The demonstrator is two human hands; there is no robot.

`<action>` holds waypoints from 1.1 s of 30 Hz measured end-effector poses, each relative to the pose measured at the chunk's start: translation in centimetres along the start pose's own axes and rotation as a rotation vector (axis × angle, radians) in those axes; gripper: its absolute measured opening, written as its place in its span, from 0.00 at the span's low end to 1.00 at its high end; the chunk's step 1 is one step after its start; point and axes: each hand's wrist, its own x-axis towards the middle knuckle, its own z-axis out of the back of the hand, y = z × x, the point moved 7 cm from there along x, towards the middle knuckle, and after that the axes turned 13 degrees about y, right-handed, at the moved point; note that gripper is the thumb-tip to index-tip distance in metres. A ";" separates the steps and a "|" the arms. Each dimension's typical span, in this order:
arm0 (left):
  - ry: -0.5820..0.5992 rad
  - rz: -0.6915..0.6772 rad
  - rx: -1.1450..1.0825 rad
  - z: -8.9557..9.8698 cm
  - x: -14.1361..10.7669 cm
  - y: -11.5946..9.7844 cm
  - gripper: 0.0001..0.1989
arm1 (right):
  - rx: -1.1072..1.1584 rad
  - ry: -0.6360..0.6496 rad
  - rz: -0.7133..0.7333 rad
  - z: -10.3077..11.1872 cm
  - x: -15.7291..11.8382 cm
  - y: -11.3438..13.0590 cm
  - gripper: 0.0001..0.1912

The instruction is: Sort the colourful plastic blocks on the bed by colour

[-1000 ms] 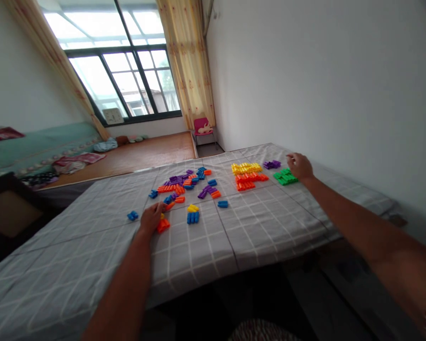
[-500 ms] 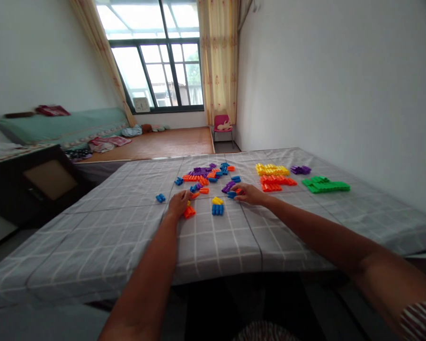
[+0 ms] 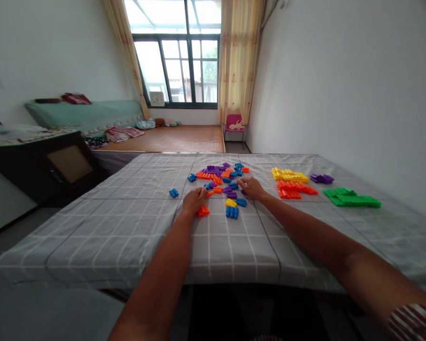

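Observation:
My left hand [image 3: 194, 201] rests low over the table with its fingers drawn together. At its fingertips is a small orange plastic piece [image 3: 209, 193], and a clump of orange pieces [image 3: 203, 211] lies beneath the hand. My right hand [image 3: 251, 187] is bent over the right side of the pile, fingers closed; whatever they grip is hidden. Blue pieces [image 3: 233, 185] lie just left of its fingertips, and a purple piece shows partly under it. Between the hands lie purple pieces [image 3: 230, 194], a yellow piece [image 3: 230, 202], a blue piece [image 3: 241, 202] and joined blue pieces [image 3: 232, 212].
Sorted yellow [image 3: 290, 175], orange [image 3: 295, 190], purple [image 3: 321, 178] and green pieces [image 3: 351, 197] lie to the right. Purple pieces [image 3: 216, 170] are heaped farther back. A blue pair [image 3: 173, 192] sits at left. A checked cloth [image 3: 128, 227] covers the table.
The view has turned left, so everything appears farther right. A blue piece now lies beside the yellow one, and my right hand has moved from there farther back over the pile.

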 end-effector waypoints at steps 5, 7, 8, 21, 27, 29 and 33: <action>-0.003 0.021 -0.028 0.1 -0.2 -0.2 0.22 | -0.101 -0.087 0.043 -0.5 4.8 3.2 0.16; 0.000 0.012 -0.033 0.1 -0.1 -0.1 0.23 | -0.132 -0.048 -0.012 -1.2 6.4 3.3 0.19; 0.002 0.005 -0.032 0.0 -0.1 0.0 0.23 | -0.144 -0.013 -0.038 -1.7 7.0 3.2 0.20; 0.006 -0.009 0.004 0.1 0.0 0.1 0.23 | 0.073 0.048 0.154 0.0 0.7 1.4 0.10; -0.018 -0.007 -0.002 0.3 -0.3 -0.1 0.22 | 0.202 0.000 0.026 2.5 -1.3 -2.3 0.20; -0.036 -0.018 -0.022 0.4 -0.1 0.2 0.22 | 0.204 0.033 -0.008 2.9 -1.3 -2.5 0.23; -0.066 -0.039 -0.094 0.4 0.3 0.8 0.23 | 0.126 0.171 -0.026 2.2 -0.9 -1.8 0.27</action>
